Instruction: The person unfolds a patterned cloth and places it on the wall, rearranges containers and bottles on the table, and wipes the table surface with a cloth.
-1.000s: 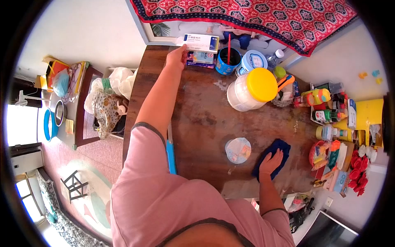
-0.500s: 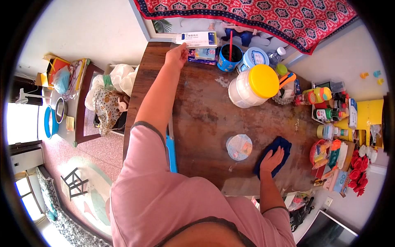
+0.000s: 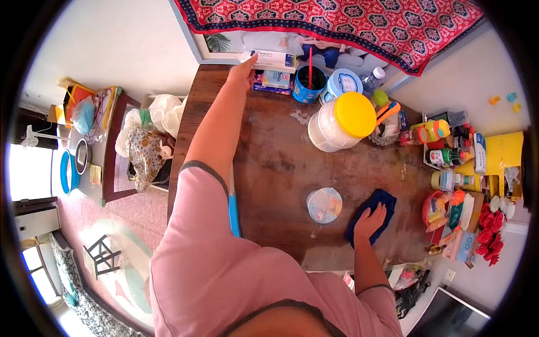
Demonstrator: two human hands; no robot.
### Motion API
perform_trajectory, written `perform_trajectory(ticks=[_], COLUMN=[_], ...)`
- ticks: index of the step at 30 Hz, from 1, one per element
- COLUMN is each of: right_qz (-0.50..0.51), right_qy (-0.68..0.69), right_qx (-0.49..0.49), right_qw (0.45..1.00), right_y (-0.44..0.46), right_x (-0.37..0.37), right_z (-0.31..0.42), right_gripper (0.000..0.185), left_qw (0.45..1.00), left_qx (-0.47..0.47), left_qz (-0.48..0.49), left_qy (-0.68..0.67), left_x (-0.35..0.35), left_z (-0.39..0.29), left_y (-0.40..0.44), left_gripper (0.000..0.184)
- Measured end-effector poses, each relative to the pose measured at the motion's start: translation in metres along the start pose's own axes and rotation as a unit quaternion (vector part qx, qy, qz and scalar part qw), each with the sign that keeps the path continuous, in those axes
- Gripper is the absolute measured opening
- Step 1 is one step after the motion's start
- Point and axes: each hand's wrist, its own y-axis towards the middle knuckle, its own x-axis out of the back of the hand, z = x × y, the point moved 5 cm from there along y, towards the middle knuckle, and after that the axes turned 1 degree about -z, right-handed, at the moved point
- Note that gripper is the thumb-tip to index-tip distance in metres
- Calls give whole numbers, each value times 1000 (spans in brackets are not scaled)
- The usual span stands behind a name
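Before us stretched one brown wooden tabletop [image 3: 275,168], with one yellow-lidded jar [image 3: 339,123] toward its far side. Our right hand [image 3: 370,221] lay spread on one navy cloth [image 3: 387,198] at the near right — soft, light, best gathered by a fold, we judged. Our left hand [image 3: 243,73] touched one white medicine box [image 3: 273,60] at the back — likely light, crushable, best held by its ends; whether it gripped, we couldn't tell.

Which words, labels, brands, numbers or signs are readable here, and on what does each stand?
No text reads with certainty.
White box: print too blurred.
Purple-blue pack: lettering too blurred.
Light-blue box: perhaps "CO", unsure.
Tub lid: marking too blurred.
Bottle labels: too small.
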Motion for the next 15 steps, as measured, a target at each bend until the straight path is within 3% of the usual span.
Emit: perform_trajectory(ticks=[5, 9, 15], right_qz=[-18, -17, 3], right_qy=[13, 9, -1], right_qx=[9, 8, -6], right_qw=[1000, 1000, 1000], right_y=[0, -2, -2], right_x=[-2, -4, -4], right_z=[-2, -5, -4], right_gripper=[46, 46, 47], left_qw=[1000, 993, 994], left_qx=[-18, -60, -89], left_qz=[25, -14, -34], left_qy=[-6, 97, 56], left_x=[25, 34, 21], left_z=[9, 31, 32], left_y=[-15, -26, -40], left_gripper=[33, 26, 28])
